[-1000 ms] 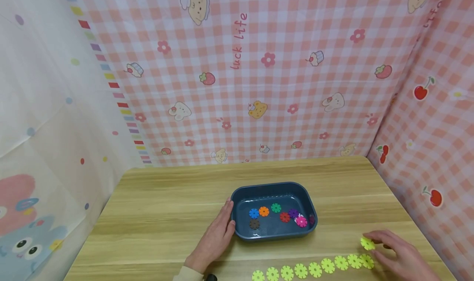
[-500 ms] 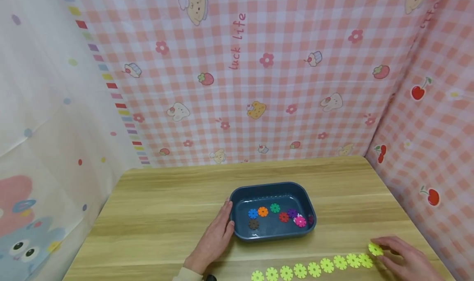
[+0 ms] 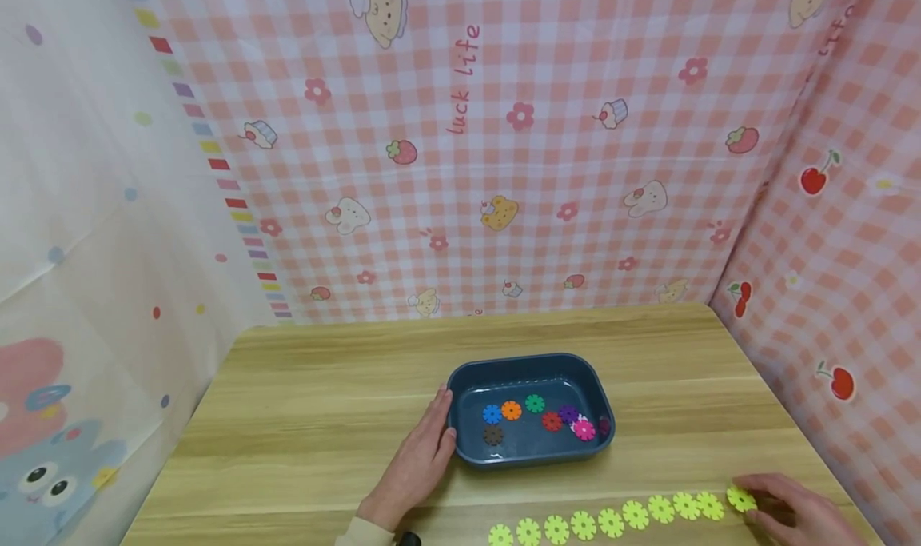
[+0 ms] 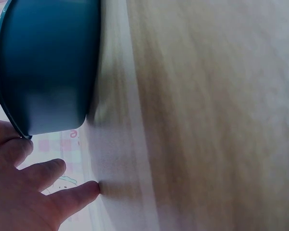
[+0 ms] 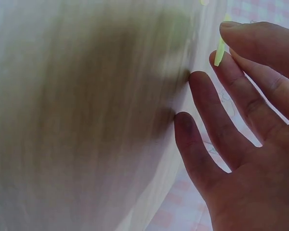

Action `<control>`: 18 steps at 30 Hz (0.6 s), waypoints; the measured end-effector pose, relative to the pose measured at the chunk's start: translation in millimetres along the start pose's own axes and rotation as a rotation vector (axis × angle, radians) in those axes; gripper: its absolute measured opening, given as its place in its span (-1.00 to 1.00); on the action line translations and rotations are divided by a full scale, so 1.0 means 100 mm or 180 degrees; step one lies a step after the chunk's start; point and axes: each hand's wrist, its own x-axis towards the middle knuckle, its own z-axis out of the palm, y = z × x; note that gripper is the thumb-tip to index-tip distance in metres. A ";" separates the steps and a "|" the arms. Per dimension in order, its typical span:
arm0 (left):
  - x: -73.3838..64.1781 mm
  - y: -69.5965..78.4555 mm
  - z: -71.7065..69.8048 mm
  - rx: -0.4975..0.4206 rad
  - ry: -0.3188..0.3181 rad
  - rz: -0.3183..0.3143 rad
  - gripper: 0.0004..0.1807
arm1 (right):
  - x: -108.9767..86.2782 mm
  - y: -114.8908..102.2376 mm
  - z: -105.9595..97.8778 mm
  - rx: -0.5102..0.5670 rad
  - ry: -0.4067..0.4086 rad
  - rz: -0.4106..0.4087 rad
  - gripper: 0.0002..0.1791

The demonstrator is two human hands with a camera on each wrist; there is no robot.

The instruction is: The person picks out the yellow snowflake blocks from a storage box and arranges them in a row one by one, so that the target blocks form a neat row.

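Note:
My right hand (image 3: 802, 510) pinches a yellow snowflake disc (image 3: 741, 499) between thumb and fingers, low over the table just past the right end of a row of several yellow snowflake discs (image 3: 611, 523). Seen edge-on in the right wrist view, the pinched disc (image 5: 220, 52) sits at the thumb tip, the other fingers (image 5: 207, 96) spread toward the tabletop. Against the left end of a dark blue tray (image 3: 532, 456) rests my left hand (image 3: 417, 466), fingers extended along its wall. The left wrist view shows those fingers (image 4: 43, 174) spread beside the tray's corner.
Inside the tray lie several loose snowflake discs, among them blue (image 3: 492, 414), orange (image 3: 511, 410), green (image 3: 535, 403) and pink (image 3: 584, 429). The wooden table (image 3: 324, 394) meets a checked pink cloth (image 3: 460, 266) at the back, with cloth at both sides.
My right hand has moved right and lower, carrying the yellow snowflake disc from above the row's end to beside it. The left hand and tray have stayed in place.

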 end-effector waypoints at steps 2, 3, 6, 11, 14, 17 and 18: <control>0.00 0.00 0.00 -0.0001 0.0001 -0.0003 -0.36 | 0.01 0.02 0.00 -0.0120 0.0024 -0.0065 -0.54; 0.00 -0.01 0.00 0.0002 0.0002 -0.0005 -0.36 | 0.01 0.03 0.01 -0.0167 0.0033 -0.0088 -0.53; 0.00 -0.01 0.00 0.0006 -0.0001 -0.0017 -0.36 | 0.03 0.04 0.02 -0.0223 0.0007 -0.0047 -0.49; -0.01 -0.01 0.00 0.0004 0.0003 -0.0021 -0.36 | 0.04 0.07 0.03 -0.0197 -0.0068 -0.0153 -0.43; 0.00 -0.01 0.00 0.0011 0.0012 0.0005 -0.37 | 0.04 0.07 0.02 -0.0070 -0.0112 -0.0096 -0.43; 0.01 0.00 0.00 0.0024 0.0015 0.0024 -0.37 | 0.04 0.06 0.02 0.0045 -0.0147 0.0028 -0.41; 0.02 0.00 0.00 0.0026 0.0014 0.0031 -0.37 | 0.03 0.05 0.01 0.0060 -0.0152 0.0073 -0.41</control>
